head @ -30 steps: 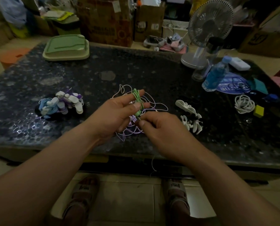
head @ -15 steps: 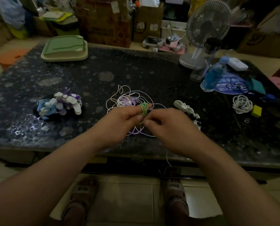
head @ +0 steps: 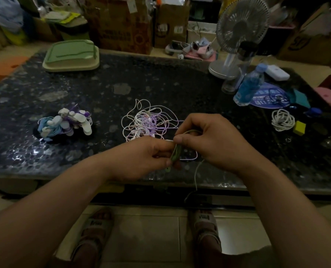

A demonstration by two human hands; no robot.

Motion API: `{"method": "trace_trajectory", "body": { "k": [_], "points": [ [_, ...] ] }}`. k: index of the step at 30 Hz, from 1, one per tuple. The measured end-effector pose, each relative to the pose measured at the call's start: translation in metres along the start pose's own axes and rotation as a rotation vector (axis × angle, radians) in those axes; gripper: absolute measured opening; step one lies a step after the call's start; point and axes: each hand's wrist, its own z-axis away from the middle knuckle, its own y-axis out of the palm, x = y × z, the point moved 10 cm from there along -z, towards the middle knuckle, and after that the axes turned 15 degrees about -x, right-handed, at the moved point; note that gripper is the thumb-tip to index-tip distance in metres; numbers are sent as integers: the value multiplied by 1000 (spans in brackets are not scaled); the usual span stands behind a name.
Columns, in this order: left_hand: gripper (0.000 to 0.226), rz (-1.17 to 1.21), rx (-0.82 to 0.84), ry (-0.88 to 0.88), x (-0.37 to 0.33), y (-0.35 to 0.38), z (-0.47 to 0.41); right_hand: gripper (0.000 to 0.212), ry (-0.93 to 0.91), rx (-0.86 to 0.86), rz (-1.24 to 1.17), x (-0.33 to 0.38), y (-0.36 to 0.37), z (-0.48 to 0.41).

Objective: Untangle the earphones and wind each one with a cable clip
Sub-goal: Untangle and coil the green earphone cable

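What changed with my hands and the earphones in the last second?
Both hands drew back toward you, off the tangle, carrying the green coil. The left hand, fingers out before, now curls round it; the right hand keeps pinching it. Tangle and wound pile stayed put.

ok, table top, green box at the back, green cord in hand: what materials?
Table top: polished stone or stone-look slab, likely; dark speckled, with glossy glints.
Green box: probably moulded plastic, matte; rounded corners, even colour, no shine.
Green cord: looks like soft rubbery plastic sheath; bends into tight loops without kinking.
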Motion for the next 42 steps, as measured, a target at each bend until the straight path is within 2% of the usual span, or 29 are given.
{"method": "trace_trajectory", "body": {
  "k": [2, 6, 8, 10, 14, 18, 23, 26, 29, 32, 35, 38, 42],
  "points": [
    [41, 169, 34, -56, -1, 4, 1, 3, 119, 7, -144, -10, -3, -2],
    [54, 524, 18, -113, -7, -1, 2, 16, 420, 80, -470, -37, 12, 2],
    [55, 683, -53, -141, -6, -11, -1, 21, 444, 105, -438, -43, 24, 6],
    [56, 767, -138, -175, 1, -23, -4, 22, 368, 137, -258, -43, 33, 9],
    [53, 617, -266, -212, 24, -38, -7, 23, 176, 239, 49, -22, 52, 18],
    [52, 386, -294, -211, 26, -35, -6, 24, 29, 231, 210, -5, 54, 19],
    [35, -72, -133, -42, 26, -19, -4, 18, 10, 139, 213, -7, 36, 11],
    [26, -181, -49, -32, 25, -7, -1, 14, 29, 58, 128, -7, 21, 5],
    [27, -99, 77, -8, 13, 5, 4, 12, 112, 34, -82, -14, 9, 0],
    [40, 273, 172, -62, -3, 10, 10, 16, 326, 68, -410, -29, 12, 3],
    [51, 668, 128, -103, -12, 0, 9, 18, 444, 82, -561, -35, 21, 7],
    [53, 799, -47, -146, -5, -22, -1, 26, 409, 101, -426, -39, 36, 11],
    [55, 495, -225, -155, 18, -37, -7, 25, 194, 162, -20, -23, 47, 16]
  ]
}}
